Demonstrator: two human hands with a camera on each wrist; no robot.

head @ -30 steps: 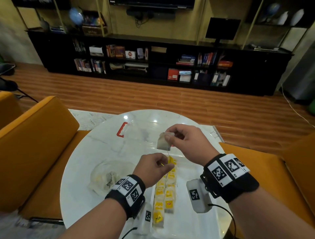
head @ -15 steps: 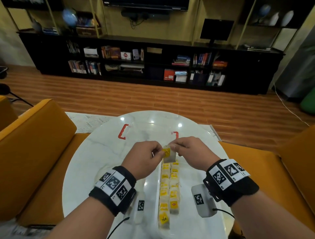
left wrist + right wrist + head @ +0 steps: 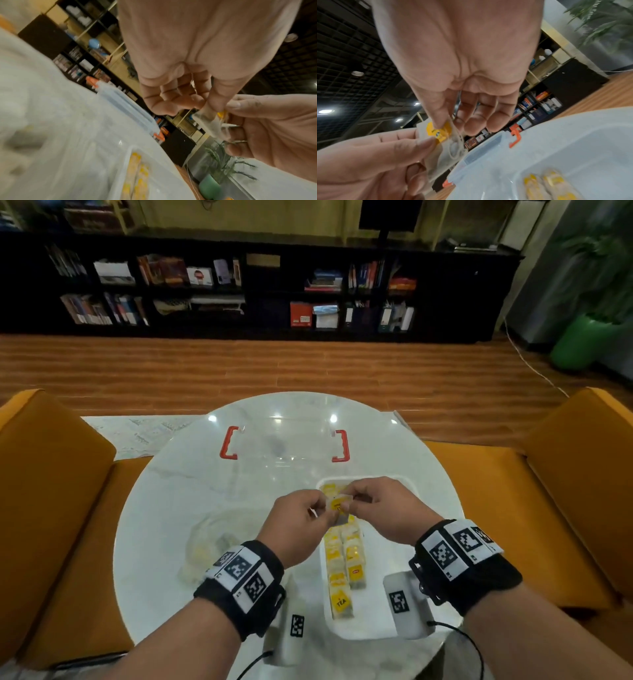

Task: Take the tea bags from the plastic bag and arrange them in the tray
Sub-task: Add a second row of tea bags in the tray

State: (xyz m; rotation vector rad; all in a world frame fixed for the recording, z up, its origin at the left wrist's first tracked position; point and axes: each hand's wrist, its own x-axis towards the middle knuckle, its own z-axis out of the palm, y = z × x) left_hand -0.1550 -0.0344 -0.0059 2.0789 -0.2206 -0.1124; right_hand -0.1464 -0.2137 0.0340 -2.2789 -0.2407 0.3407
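Presently both hands, left and right, pinch one tea bag in their fingers above the tray, apparently tidying its tag before placement; plastic bag lies leftward on desk.

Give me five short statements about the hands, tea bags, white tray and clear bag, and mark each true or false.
1. Both the left hand and the right hand pinch one paper tea bag with a yellow tag. True.
2. The white plastic tray holds no tea bags. False: two rows of yellow-tagged tea bags lie in it.
3. The clear plastic bag lies left of the tray. True.
4. The clear lid with red clips covers the tray. False: it lies apart, farther back on the round white table.
5. The held tea bag rests in the tray. False: it is held above it.
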